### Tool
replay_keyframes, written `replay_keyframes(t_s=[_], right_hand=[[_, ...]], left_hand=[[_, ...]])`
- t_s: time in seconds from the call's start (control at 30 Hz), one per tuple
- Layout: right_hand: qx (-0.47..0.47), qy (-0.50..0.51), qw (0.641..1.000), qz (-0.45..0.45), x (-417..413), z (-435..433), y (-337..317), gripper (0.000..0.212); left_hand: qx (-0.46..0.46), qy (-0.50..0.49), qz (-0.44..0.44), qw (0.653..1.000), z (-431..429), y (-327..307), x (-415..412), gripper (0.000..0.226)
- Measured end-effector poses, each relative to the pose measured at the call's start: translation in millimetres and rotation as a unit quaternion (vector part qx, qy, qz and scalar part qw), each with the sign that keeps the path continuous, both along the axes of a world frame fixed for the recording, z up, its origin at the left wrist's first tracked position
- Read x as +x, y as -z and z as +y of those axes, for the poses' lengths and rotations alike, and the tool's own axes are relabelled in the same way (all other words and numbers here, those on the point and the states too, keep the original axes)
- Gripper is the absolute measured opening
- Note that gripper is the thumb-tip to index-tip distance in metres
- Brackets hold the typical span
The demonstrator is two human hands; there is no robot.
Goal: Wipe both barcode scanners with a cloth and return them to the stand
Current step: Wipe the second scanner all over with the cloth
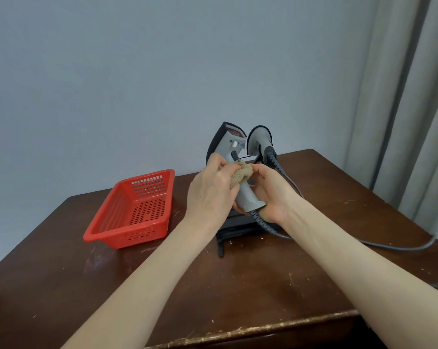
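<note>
Worn wooden table [238, 293] against a plain wall carries a black stand [238, 230] (second scanner [260, 139] seated at its rear). Grey barcode scanner [234, 144] is held just above the stand base, long axis near upright, head away from the operator. Right hand [270, 195] clasps the handle base. Left hand [213, 187] clamps a beige cloth [243, 173] around the upper handle.

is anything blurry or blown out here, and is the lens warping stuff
Head view: the light is soft and even, with no glare and only a faint shadow under the red basket. The left hand with the cloth, the right hand and the held scanner look fairly sharp. Wide-angle warp leans the curtain and skews the table edges.
</note>
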State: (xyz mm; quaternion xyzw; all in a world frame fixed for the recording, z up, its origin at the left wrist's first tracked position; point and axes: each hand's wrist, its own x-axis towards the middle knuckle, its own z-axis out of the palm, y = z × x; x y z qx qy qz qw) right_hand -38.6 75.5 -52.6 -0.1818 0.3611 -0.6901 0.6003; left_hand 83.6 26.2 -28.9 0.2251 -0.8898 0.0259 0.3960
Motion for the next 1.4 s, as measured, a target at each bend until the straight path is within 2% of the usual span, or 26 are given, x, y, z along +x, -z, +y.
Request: replay_keyframes(t_s=[0.17, 0.33, 0.43, 0.53, 0.63, 0.73, 0.87, 0.93, 1.0, 1.1, 1.23, 1.4], right_hand=[[0.022, 0.042, 0.999, -0.009, -2, 2, -1, 0.025], [0.011, 0.013, 1.0, 0.024, 1, 2, -2, 0.029], [0.01, 0.013, 1.0, 0.025, 0, 2, -2, 0.027], [0.022, 0.036, 0.999, 0.023, -3, 3, -1, 0.022], [0.045, 0.057, 0.995, 0.07, -5, 2, 3, 0.024], [0.034, 0.032, 0.997, 0.068, -5, 3, 4, 0.031], [0.026, 0.021, 0.998, 0.046, -4, 4, 4, 0.03], [0.016, 0.016, 0.999, 0.028, -5, 4, 4, 0.029], [0.006, 0.012, 1.0, 0.008, -4, 5, 1, 0.029], [0.006, -0.004, 1.0, 0.008, -2, 5, -2, 0.042], [-0.001, -0.022, 1.0, 0.013, 1, 5, -2, 0.044], [-0.001, -0.004, 1.0, 0.017, -1, 6, 0, 0.039]], left_hand=[[0.017, 0.02, -0.04, 0.999, 13, 15, 1, 0.032], [0.025, 0.009, 0.003, 1.0, 0, 0, -1, 0.032], [0.034, 0.01, 0.0, 0.999, 4, 4, -3, 0.034], [0.039, 0.028, -0.013, 0.999, 11, 18, -2, 0.033], [0.05, 0.05, -0.008, 0.997, 17, 29, 1, 0.031], [0.073, 0.066, -0.002, 0.995, 20, 35, 3, 0.034], [0.122, 0.089, 0.003, 0.989, 16, 35, 4, 0.032], [0.14, 0.096, 0.033, 0.985, 10, 30, 5, 0.03], [0.114, 0.081, 0.081, 0.987, 0, 20, 6, 0.032], [0.056, 0.041, 0.141, 0.988, -17, 2, 4, 0.033], [0.013, 0.036, 0.109, 0.993, -23, -3, -2, 0.032], [0.075, 0.053, 0.098, 0.991, -19, 12, -1, 0.035]])
